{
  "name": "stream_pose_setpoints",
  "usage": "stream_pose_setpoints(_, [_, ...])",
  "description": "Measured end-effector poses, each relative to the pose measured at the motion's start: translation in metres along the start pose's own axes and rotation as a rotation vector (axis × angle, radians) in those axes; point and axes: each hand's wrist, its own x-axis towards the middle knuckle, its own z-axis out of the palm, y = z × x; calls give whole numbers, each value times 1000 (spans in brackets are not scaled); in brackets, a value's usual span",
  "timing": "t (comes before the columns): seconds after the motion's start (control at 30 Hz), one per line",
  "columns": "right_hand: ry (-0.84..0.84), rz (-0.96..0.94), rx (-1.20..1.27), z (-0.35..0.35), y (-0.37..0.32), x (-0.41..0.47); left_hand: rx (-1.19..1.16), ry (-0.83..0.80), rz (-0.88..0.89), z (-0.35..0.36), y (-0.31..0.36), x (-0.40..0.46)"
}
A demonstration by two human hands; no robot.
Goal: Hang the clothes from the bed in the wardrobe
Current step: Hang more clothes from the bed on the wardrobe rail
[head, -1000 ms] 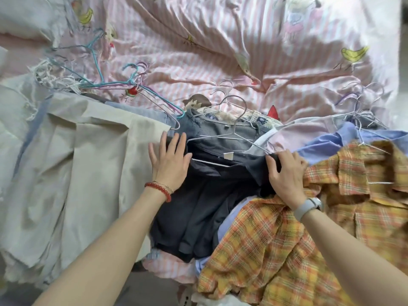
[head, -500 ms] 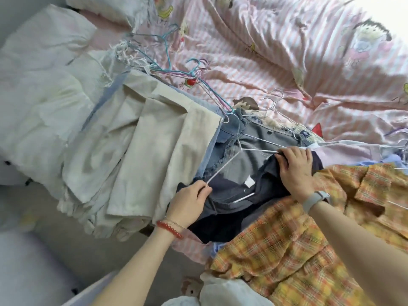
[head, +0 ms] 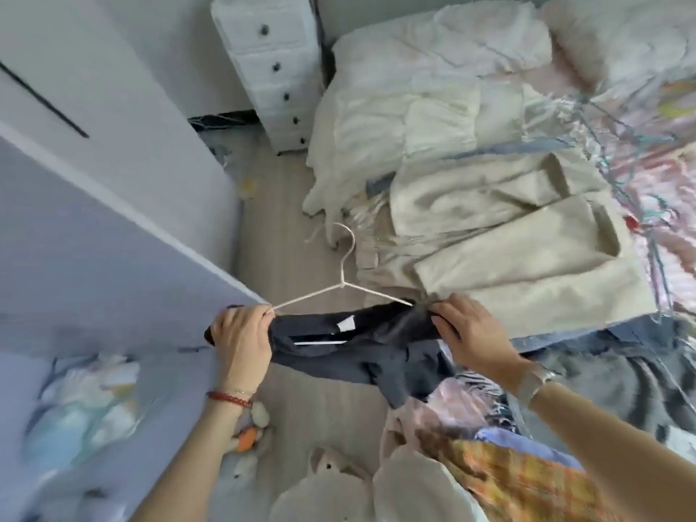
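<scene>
The dark garment (head: 361,344) on its white hanger (head: 341,284) is no longer lying in the pile on the bed (head: 527,235); it is now held up off the bedding, over the floor beside the bed. The left hand (head: 243,340), flat on the fabric a second ago, is now curled round the garment's left end, and the right hand (head: 470,333) is now pinching its right end. The view is swung left, so that a wardrobe door (head: 94,258) and a white drawer unit (head: 271,69) are brought into sight.
</scene>
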Motion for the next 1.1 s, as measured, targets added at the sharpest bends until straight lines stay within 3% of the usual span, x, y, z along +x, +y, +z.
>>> stream_pose_setpoints(0.1, [-139,-220,55,33,-74,29,75,77,-191,-31,-80,-48])
stream_pose_setpoints(0.3, [-381,-468,139,97,-217,74,-69,291,-628,-100,-189,-144])
stream_pose_setpoints(0.47, [-266,-800,156,127,-338,93,-68,527,-832,-158,-260,-198])
stream_pose_setpoints(0.67, [-156,-881,323,155,-464,98,48,712,-1075,-217,-317,-229])
stream_pose_setpoints(0.87, [-163,-760,481,177,-560,116,160,888,-1000,-283,-327,-223])
stream_pose_setpoints(1.1, [-101,-633,672,180,-679,168,690,966,-741,-392,-328,-167])
